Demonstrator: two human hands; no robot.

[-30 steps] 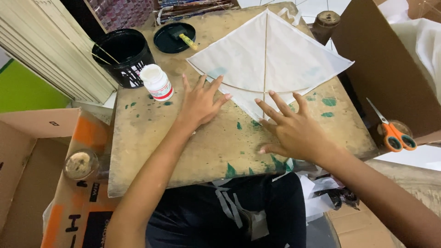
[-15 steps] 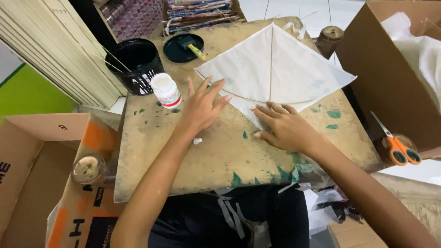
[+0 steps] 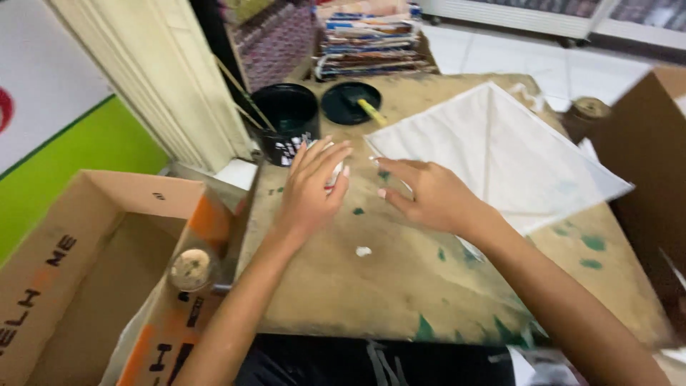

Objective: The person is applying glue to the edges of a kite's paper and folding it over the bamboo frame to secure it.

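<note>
1. The step in hand looks like laying out and smoothing a white paper kite on a worn wooden board, with a turn toward the glue.
2. The left hand hovers with fingers spread over a small white glue bottle that peeks out between them; it is open and not closed on the bottle.
3. The right hand lies flat and open at the kite's near left corner, fingers pointing left, holding nothing.
4. The kite is thin, matte and diamond-shaped, with a straight spine down its middle; it lies on the far right half of the board.
5. The board is rough and tan, dabbed with green stains, and a white scrap lies near its middle.
6. A black pot with sticks and its round lid stand at the far edge.
7. As a judgement, a next move would call for a light, even touch, since the paper looks easy to crease.
</note>
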